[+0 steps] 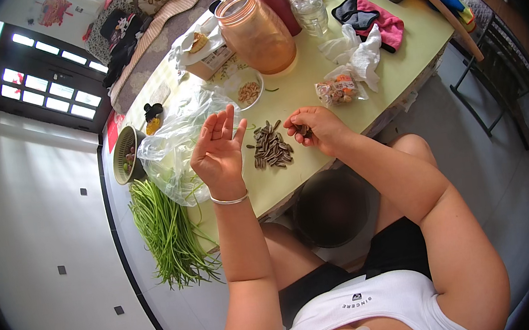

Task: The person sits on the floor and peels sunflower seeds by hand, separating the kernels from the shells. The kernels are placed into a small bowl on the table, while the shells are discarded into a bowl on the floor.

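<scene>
A small pile of dark striped sunflower seeds (pixel 271 149) lies on the pale green tabletop between my two hands. My left hand (pixel 219 150) is raised left of the pile, palm turned up and fingers apart, with nothing in it. To the pile's right, my right hand (pixel 321 130) curls its fingers round a few dark sunflower seeds (pixel 301 129); whether some are only shells I cannot tell. Just beyond the pile stands a small clear bowl (pixel 259 82) holding pale shelled kernels (pixel 248 93).
A crumpled clear plastic bag (pixel 169 150) and long green vegetable stalks (pixel 167 236) lie at left, near a basket (pixel 125 155). A big orange-tinted jar (pixel 257 37) stands behind the bowl. A snack packet (pixel 338 89) and tissues (pixel 356 55) lie right; a dark bin (pixel 331 208) sits below.
</scene>
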Demonstrator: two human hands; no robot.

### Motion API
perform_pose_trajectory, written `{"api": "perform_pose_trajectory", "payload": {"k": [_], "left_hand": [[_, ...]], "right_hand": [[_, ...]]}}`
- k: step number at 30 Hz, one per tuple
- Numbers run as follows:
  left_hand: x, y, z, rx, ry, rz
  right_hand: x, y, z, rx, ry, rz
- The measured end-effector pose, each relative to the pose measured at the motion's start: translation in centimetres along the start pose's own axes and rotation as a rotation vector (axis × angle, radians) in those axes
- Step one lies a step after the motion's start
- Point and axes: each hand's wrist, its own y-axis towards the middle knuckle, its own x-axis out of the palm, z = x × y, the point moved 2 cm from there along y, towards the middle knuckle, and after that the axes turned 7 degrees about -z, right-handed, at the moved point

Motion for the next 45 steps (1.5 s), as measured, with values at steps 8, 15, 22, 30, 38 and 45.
{"api": "perform_pose_trajectory", "payload": {"k": [8, 15, 22, 30, 38, 45], "left_hand": [[0.8, -0.1, -0.3, 0.000, -0.036, -0.098], [3.5, -0.2, -2.2, -0.068, -0.038, -0.221], [2.2, -0.6, -5.6, 0.118, 2.015, -0.068], [0.6, 0.0, -6.8, 0.140, 2.264, 0.039], [3.0, -0.4, -6.3, 0.318, 2.052, 0.022], [5.0, -1.6, -6.6, 0.365, 1.824, -0.114]], "right_hand": [[-0.2, 0.2, 0.2, -0.023, -0.005, -0.001], [-0.2, 0.0, -0.2, -0.039, 0.000, 0.044], [-0.2, 0.0, 0.0, -0.086, 0.010, 0.070], [-0.2, -0.4, -0.4, -0.066, -0.024, 0.040], [-0.2, -0.2, 0.0, -0.095, -0.088, 0.029], [0.1, -0.4, 0.1, -0.187, -0.163, -0.003]]}}
